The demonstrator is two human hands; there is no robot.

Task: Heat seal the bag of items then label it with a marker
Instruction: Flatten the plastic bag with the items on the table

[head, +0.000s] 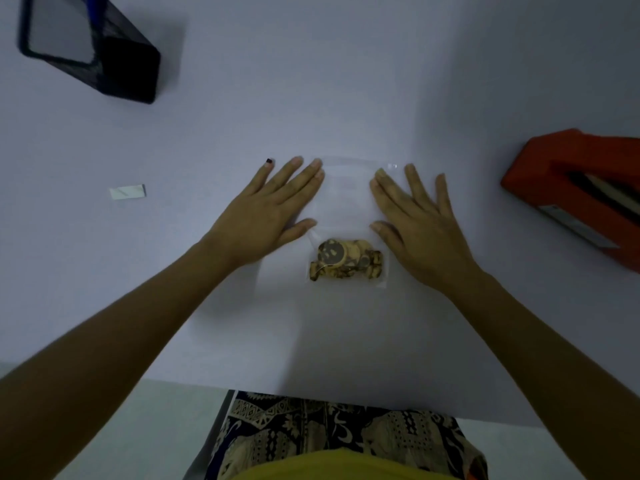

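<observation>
Left to right across the bench: one black mesh holder stands at the far left with one blue pen-like item in it, possibly the marker; this cannot be confirmed. One small white strip lies nearer, well apart from the holder.

At centre lies one clear bag, flat on the bench. Its contents, a cluster of small brown and tan items, sit at the near end; they overlap too much to count. The far, open end is empty film.

Two hands rest palm down. The left hand lies along the left edge of the bag, fingers straight and slightly spread. The right hand mirrors it on the right edge, fingers straight and apart. Neither grips anything; both appear to press the film flat.

One orange heat sealer sits at the far right, well apart from the bag.

Step in hand, as judged: flattening the bag before sealing. No seal line is discernible, and no label mark.

The next move calls for lifting the bag by its empty end, carrying it right, and laying that end straight and wrinkle-free across the sealer bar, contents kept clear.
</observation>
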